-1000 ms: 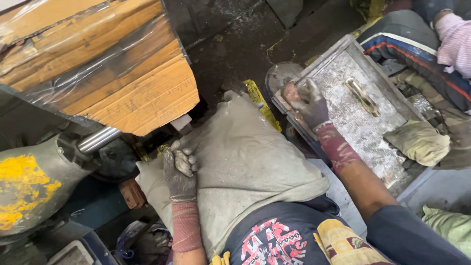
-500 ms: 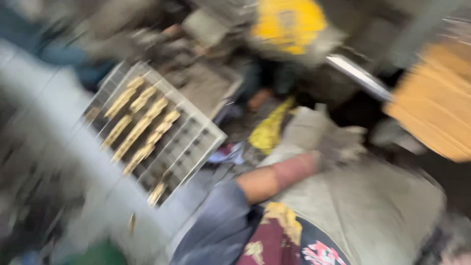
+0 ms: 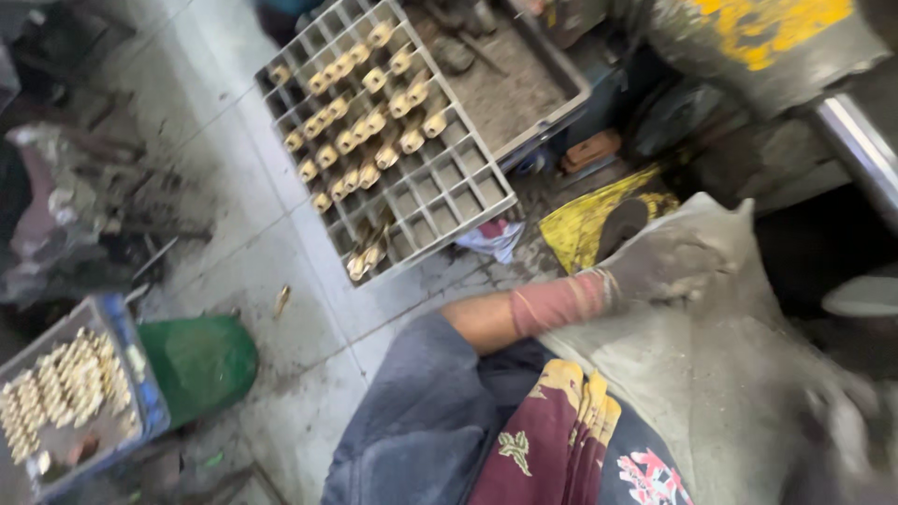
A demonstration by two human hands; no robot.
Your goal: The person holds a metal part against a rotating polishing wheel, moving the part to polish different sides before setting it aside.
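Right now the left hand [image 3: 659,266] lies on a big grey cloth [image 3: 711,374] that is spread over the person's lap. The hand wears a dirty grey glove with a pink cuff. Its fingers rest near the top edge of the cloth, but I cannot tell if they pinch the cloth or just press on it. A grey blur at the low right end of the cloth may be the right hand [image 3: 842,425]. It is too fuzzy to say if it is apart or together.

Just above the cloth lies a yellow bag [image 3: 585,224] on the floor [image 3: 281,281]. Farther up and to the left of the cloth is a grey tray [image 3: 440,201] with many little square boxes, and some hold small gold metal pieces [image 3: 374,117]. Above the cloth, to the right, stands a machine with yellow paint [image 3: 767,33]. Well away to the left of the cloth sit a green tub [image 3: 201,360] and a blue crate [image 3: 140,393] full of more gold pieces.

To hold the cloth well, I think the glove should press down flat and wide. That way the edge would not slide off the lap or bunch up.
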